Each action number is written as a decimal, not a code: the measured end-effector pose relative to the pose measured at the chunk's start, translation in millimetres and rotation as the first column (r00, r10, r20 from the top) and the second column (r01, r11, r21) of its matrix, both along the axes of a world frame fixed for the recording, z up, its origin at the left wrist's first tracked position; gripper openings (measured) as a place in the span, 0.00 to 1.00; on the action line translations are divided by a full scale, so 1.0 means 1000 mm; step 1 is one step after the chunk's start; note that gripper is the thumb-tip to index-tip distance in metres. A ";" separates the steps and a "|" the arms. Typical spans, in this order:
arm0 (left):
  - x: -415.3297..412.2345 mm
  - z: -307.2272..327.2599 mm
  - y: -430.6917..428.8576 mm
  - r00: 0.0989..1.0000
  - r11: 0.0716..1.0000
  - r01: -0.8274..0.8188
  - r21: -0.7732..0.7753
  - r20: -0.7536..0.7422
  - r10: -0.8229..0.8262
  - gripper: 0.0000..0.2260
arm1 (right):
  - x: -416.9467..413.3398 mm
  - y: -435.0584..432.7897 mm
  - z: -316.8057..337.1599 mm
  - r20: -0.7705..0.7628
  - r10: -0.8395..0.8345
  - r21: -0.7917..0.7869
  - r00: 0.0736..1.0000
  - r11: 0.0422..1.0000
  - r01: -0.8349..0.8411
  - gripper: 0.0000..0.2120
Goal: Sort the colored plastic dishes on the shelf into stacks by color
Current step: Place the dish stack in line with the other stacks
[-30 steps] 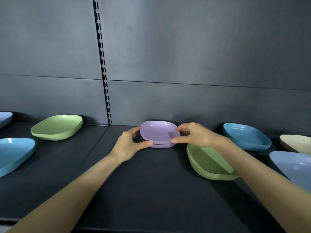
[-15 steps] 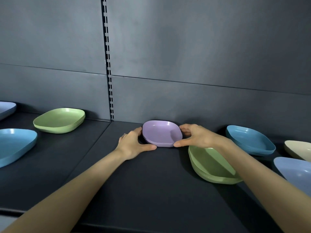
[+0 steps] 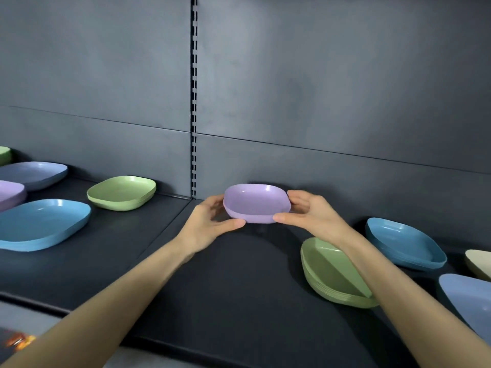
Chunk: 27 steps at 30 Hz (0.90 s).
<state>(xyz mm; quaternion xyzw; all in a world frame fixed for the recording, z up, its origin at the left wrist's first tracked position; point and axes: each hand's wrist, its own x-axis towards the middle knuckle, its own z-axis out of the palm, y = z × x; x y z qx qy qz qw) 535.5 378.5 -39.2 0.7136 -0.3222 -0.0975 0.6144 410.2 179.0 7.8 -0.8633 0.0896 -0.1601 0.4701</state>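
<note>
Both hands hold a small stack of purple dishes [image 3: 255, 201] lifted just above the dark shelf [image 3: 225, 282], near the back wall. My left hand [image 3: 206, 224] grips its left edge with the thumb along the front. My right hand [image 3: 309, 213] grips the right edge. Another purple dish [image 3: 10, 193] lies at the far left. Green stacks sit at the left back [image 3: 122, 192] and under my right forearm [image 3: 329, 274]. Teal-blue stacks lie at left [image 3: 39, 224] and right [image 3: 403, 243]. Periwinkle dishes sit at the left back [image 3: 32, 173] and bottom right [image 3: 470, 298].
A cream dish [image 3: 478, 262] shows at the right edge, a green one [image 3: 4, 155] at the far left. A slotted upright [image 3: 194, 96] runs down the back wall. The shelf's front edge [image 3: 186, 346] crosses below my forearms.
The purple stack has risen off the shelf in both hands. The view has swung left, bringing more dishes at the left into sight.
</note>
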 end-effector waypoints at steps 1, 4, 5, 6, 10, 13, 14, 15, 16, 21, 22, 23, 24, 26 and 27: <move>-0.005 0.006 0.005 1.000 0.998 -0.007 -0.063 -0.002 0.007 0.25 | -0.002 0.006 0.004 0.055 -0.008 0.018 0.998 1.000 0.007 0.18; -0.023 0.023 0.022 1.000 0.971 -0.020 -0.238 0.001 0.021 0.22 | -0.006 0.023 0.010 0.173 -0.029 0.088 0.984 0.996 0.014 0.28; -0.029 0.027 0.028 1.000 0.957 -0.030 -0.289 -0.002 0.031 0.22 | -0.006 0.030 0.012 0.207 -0.029 0.118 0.978 0.993 0.004 0.30; -0.034 0.030 0.034 0.999 0.942 -0.040 -0.333 -0.005 0.040 0.23 | -0.006 0.036 0.013 0.234 -0.023 0.146 0.972 0.989 -0.011 0.29; -0.044 0.036 0.060 0.997 0.901 -0.074 -0.428 -0.020 0.073 0.25 | -0.003 0.066 0.015 0.305 0.005 0.226 0.952 0.971 -0.078 0.25; -0.044 0.038 0.080 0.995 0.889 -0.104 -0.446 -0.046 0.093 0.28 | 0.002 0.093 0.019 0.331 0.022 0.259 0.943 0.959 -0.113 0.23; -0.044 0.040 0.089 0.994 0.884 -0.110 -0.454 -0.045 0.101 0.29 | 0.005 0.101 0.019 0.336 0.027 0.270 0.942 0.955 -0.123 0.22; -0.043 0.042 0.097 0.993 0.877 -0.119 -0.465 -0.042 0.112 0.28 | 0.008 0.111 0.020 0.339 0.035 0.277 0.940 0.951 -0.135 0.22; -0.042 0.044 0.108 0.991 0.870 -0.128 -0.476 -0.041 0.124 0.27 | 0.012 0.121 0.020 0.343 0.044 0.284 0.938 0.947 -0.148 0.22; -0.027 0.047 0.178 0.981 0.849 -0.173 -0.499 -0.013 0.192 0.30 | 0.037 0.189 0.020 0.371 0.099 0.320 0.923 0.919 -0.228 0.17; -0.022 0.045 0.194 0.978 0.842 -0.190 -0.505 -0.018 0.209 0.30 | 0.043 0.205 0.018 0.382 0.104 0.325 0.918 0.915 -0.239 0.17; -0.016 0.044 0.217 0.973 0.840 -0.207 -0.502 -0.016 0.230 0.29 | 0.052 0.228 0.017 0.394 0.106 0.343 0.913 0.904 -0.253 0.18; -0.014 0.043 0.230 0.970 0.840 -0.218 -0.497 -0.013 0.244 0.27 | 0.057 0.241 0.016 0.405 0.106 0.354 0.908 0.897 -0.263 0.19; -0.004 0.043 0.272 0.965 0.848 -0.228 -0.478 0.006 0.263 0.27 | 0.072 0.283 0.013 0.419 0.121 0.370 0.900 0.883 -0.291 0.20; 0.002 0.042 0.295 0.963 0.850 -0.232 -0.473 0.013 0.270 0.27 | 0.080 0.305 0.011 0.421 0.127 0.375 0.898 0.877 -0.300 0.22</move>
